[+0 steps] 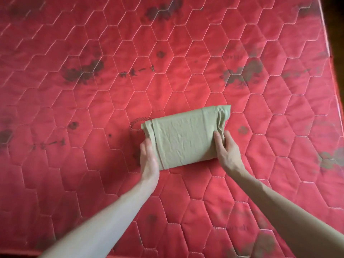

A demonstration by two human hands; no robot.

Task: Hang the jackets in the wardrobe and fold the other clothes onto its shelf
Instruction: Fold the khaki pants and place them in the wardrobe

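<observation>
A beige garment [184, 136], folded into a compact rectangle, lies near the middle of the red quilted mattress [93, 90]. My left hand [148, 158] lies flat against the bundle's left end, its fingers straight. My right hand [228, 149] is at the right end, with the fingers laid over the bunched edge and the thumb on top of the fabric. No wardrobe or jacket is in view.
The mattress fills almost the whole view, with dark flower prints scattered over it. Its right edge [333, 71] runs down the far right side, with dark floor beyond, and its near edge [28, 253] shows at the bottom left.
</observation>
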